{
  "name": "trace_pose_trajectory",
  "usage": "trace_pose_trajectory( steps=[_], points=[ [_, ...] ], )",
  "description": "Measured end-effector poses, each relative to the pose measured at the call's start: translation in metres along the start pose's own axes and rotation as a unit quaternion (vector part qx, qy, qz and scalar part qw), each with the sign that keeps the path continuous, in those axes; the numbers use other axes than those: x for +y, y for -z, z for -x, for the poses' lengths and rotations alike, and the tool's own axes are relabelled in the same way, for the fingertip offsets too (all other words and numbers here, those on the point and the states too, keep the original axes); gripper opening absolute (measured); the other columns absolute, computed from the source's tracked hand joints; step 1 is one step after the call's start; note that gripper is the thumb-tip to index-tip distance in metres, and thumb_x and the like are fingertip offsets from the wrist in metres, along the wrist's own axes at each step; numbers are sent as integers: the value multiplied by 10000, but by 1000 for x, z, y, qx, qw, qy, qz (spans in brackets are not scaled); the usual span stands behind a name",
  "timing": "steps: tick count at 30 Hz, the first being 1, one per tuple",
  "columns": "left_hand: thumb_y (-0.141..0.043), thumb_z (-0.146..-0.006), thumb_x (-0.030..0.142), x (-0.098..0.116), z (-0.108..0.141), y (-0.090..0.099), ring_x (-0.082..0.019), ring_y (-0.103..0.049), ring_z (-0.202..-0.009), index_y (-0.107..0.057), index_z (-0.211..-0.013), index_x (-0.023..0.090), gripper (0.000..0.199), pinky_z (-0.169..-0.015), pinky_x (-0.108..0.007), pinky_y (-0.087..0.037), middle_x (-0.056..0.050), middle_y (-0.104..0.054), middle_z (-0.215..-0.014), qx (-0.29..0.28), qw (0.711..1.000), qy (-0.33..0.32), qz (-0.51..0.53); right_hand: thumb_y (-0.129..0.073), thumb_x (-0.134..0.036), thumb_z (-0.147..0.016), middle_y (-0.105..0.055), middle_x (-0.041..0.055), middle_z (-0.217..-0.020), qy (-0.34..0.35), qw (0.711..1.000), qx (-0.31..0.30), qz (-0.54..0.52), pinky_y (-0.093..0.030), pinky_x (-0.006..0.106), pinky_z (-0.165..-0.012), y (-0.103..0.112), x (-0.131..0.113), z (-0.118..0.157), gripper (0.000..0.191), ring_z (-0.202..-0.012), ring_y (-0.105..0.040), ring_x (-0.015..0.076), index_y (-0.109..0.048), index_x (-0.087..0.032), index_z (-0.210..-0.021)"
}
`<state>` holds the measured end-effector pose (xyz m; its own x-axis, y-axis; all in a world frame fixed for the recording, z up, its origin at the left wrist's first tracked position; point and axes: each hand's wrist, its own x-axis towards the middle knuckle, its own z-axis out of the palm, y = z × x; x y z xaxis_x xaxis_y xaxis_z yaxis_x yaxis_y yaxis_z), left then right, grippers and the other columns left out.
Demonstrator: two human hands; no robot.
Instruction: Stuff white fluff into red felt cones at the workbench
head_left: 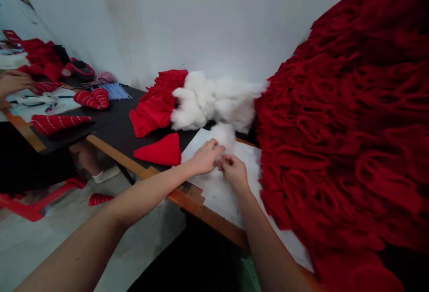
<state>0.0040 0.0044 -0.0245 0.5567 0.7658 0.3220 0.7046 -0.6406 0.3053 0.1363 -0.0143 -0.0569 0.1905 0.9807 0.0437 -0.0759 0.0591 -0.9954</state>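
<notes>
Over the white paper (pixel 253 160), my left hand (pixel 207 156) and my right hand (pixel 235 171) meet almost fingertip to fingertip. Both are closed in a pinch on a thin tuft of white fibre stuffing (pixel 224 135), which spreads out behind and below the fingers. Part of what lies between the fingertips is hidden. A bigger heap of the same stuffing (pixel 214 100) rests just beyond, against the wall. Left of the paper lies a plain red fabric cone (pixel 159 150), its tip toward the left.
A tall pile of red fabric pieces (pixel 348 149) rises at the right. More red pieces (pixel 156 104) are stacked beside the stuffing. At the left table, a co-worker's hand (pixel 13 86) is near striped red cones (pixel 58 123). A red stool (pixel 40 200) stands below.
</notes>
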Motion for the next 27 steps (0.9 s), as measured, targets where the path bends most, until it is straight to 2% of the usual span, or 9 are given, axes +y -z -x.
trace_pose_trajectory(
  steps=[5,9,12,15,17,19,21,23,27],
  points=[
    [-473,-775,186,-9,-13,-14,-263,-463,-1011,-619,-886,133,191,-861,-395,-430,-139,-459,-1149,-11,999,34,-23,-745,-315,-531,-627,-28,-623,-10,993,-44,-110,-467,221,-496,10,-24,8,234,-526,-544,87,-607,-190,-672],
    [-516,-756,183,-5,-6,-2,-296,-424,-1096,-563,-1106,152,354,-890,-436,-407,-154,-409,-1225,6,998,52,-29,-822,-194,-456,-642,-71,-707,4,942,-40,-333,-431,130,-451,30,-54,13,301,-562,-540,43,-619,-228,-677],
    [-616,-720,282,5,21,21,-335,-349,-1189,-375,-1317,172,653,-928,-467,-378,-175,-324,-1299,99,990,80,-56,-852,-141,-378,-639,-82,-693,-25,912,-16,-410,-442,113,-449,32,-64,15,349,-567,-546,40,-617,-222,-622],
    [-582,-747,280,6,53,38,-323,-410,-1109,-420,-1250,138,547,-885,-458,-406,-177,-374,-1207,216,945,216,-117,-855,-135,-374,-616,-78,-657,-36,914,-29,-402,-473,113,-493,21,-63,16,351,-554,-531,30,-621,-205,-627],
    [-578,-729,230,-1,69,42,-332,-443,-1055,-481,-1162,107,460,-830,-456,-433,-189,-405,-1156,209,919,298,-151,-848,-149,-414,-600,-75,-637,-40,924,-55,-377,-495,127,-537,11,-59,20,335,-550,-526,30,-627,-199,-660],
    [-542,-719,161,-12,80,41,-319,-484,-990,-551,-1029,97,317,-792,-439,-450,-178,-461,-1067,163,914,338,-156,-839,-162,-448,-583,-74,-608,-58,932,-78,-349,-514,158,-586,2,-55,27,317,-562,-540,43,-618,-199,-672],
    [-483,-725,102,-23,88,41,-276,-520,-912,-590,-898,117,203,-789,-410,-457,-140,-506,-953,151,915,348,-137,-829,-178,-467,-584,-71,-609,-77,938,-92,-327,-531,211,-658,-7,-53,37,305,-592,-564,64,-601,-205,-669],
    [-442,-754,93,-29,95,45,-238,-534,-861,-600,-855,143,194,-797,-382,-458,-105,-525,-884,194,916,333,-112,-810,-213,-500,-594,-65,-636,-73,947,-95,-298,-532,270,-745,-19,-52,49,280,-627,-580,81,-587,-208,-669],
    [-443,-842,223,-18,108,63,-214,-535,-843,-606,-899,174,180,-777,-351,-458,-71,-545,-857,290,915,271,-67,-683,-285,-665,-645,-9,-770,59,988,-60,-130,-516,341,-797,-54,-53,77,123,-735,-601,135,-602,-213,-723]
  ],
)
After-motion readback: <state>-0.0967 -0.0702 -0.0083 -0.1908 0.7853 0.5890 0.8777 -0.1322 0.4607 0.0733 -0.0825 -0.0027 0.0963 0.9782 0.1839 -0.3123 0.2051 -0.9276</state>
